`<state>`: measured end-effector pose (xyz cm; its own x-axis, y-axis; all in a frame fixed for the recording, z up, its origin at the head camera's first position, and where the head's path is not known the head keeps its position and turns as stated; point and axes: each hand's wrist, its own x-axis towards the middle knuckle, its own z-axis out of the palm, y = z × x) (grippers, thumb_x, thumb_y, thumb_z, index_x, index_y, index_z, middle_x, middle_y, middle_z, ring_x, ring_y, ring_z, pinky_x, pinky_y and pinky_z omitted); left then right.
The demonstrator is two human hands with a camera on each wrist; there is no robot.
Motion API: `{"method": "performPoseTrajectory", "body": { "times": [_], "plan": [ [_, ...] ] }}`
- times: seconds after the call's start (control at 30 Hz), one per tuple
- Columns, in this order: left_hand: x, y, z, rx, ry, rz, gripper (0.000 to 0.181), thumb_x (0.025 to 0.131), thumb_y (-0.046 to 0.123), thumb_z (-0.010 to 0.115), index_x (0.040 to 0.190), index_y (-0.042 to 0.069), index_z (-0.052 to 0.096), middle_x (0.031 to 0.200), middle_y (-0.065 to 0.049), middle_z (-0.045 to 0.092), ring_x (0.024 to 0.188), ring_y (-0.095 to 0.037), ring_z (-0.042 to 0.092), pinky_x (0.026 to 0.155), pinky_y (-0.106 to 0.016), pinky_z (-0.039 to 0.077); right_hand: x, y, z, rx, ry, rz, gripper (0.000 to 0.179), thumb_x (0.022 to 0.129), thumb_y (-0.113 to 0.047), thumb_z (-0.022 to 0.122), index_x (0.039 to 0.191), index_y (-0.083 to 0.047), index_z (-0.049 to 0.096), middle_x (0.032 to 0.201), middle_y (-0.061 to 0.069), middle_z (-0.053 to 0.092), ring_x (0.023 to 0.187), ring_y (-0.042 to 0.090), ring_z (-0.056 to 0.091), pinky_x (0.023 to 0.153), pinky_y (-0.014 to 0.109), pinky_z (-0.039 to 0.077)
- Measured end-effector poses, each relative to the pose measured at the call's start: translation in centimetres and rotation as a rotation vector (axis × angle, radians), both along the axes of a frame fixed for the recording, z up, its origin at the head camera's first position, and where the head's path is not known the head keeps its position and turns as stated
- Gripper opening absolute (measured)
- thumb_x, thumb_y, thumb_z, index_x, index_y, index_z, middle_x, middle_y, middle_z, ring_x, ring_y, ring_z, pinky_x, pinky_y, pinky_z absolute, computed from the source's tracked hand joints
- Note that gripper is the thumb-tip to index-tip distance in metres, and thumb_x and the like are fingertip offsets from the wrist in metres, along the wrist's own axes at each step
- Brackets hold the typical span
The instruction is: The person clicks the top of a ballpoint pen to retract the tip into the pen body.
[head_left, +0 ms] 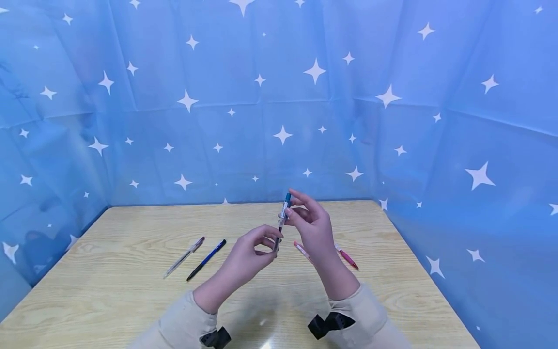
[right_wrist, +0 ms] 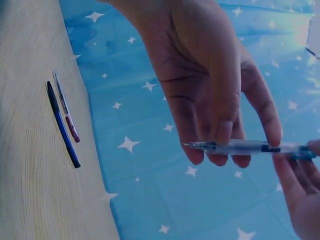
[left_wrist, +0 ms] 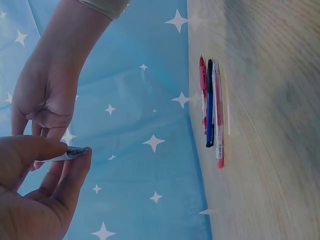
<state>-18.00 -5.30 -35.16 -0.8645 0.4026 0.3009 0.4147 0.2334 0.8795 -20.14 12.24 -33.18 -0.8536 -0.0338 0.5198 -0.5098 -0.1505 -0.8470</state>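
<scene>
Both hands hold one pen [head_left: 285, 209] with a clear barrel and a teal end, raised above the table and slanted with the teal end up. Near its tip, the left hand [head_left: 255, 249] pinches the barrel between thumb and fingers. The right hand [head_left: 311, 228] grips the upper part, its index finger at the teal end. In the right wrist view the bare metal point of the pen [right_wrist: 245, 147] sticks out past the left hand [right_wrist: 210, 85]. The left wrist view shows the pen's point [left_wrist: 77, 151] end-on between the left thumb and fingers.
Left on the wooden table [head_left: 131, 291] lie a clear pen [head_left: 184, 258] with a dark red end and a blue-and-black pen [head_left: 207, 260]. To the right lie a pink-ended pen [left_wrist: 218, 115], another blue pen [left_wrist: 209, 100] and a red pen [head_left: 347, 257]. Starry blue curtains [head_left: 244, 155] surround the table.
</scene>
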Motion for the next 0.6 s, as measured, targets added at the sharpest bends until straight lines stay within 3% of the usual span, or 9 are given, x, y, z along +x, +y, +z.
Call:
{"method": "performPoseTrajectory", "body": {
  "times": [0.4,0.6],
  "plan": [
    [0.5,0.6,0.2,0.034,-0.051,0.048,0.030,0.083,-0.008,0.071,0.109,0.009,0.069,0.106,-0.007,0.066,0.089,-0.020,0.066,0.072,-0.033,0.056,0.1,-0.7,-0.8,-0.129,0.008,-0.006,0.029,0.094,0.000,0.061,0.122,-0.004,0.066,0.106,0.017,0.060,0.083,0.022,0.070,0.078,0.044,0.057],
    [0.2,0.6,0.1,-0.001,-0.057,0.071,0.028,0.082,-0.009,0.072,0.104,0.009,0.070,0.102,-0.005,0.066,0.087,-0.018,0.066,0.070,-0.031,0.056,0.2,-1.0,-1.1,-0.160,-0.001,0.006,0.026,0.094,0.000,0.061,0.119,-0.007,0.068,0.105,0.020,0.060,0.082,0.023,0.069,0.078,0.044,0.057]
  ]
}}
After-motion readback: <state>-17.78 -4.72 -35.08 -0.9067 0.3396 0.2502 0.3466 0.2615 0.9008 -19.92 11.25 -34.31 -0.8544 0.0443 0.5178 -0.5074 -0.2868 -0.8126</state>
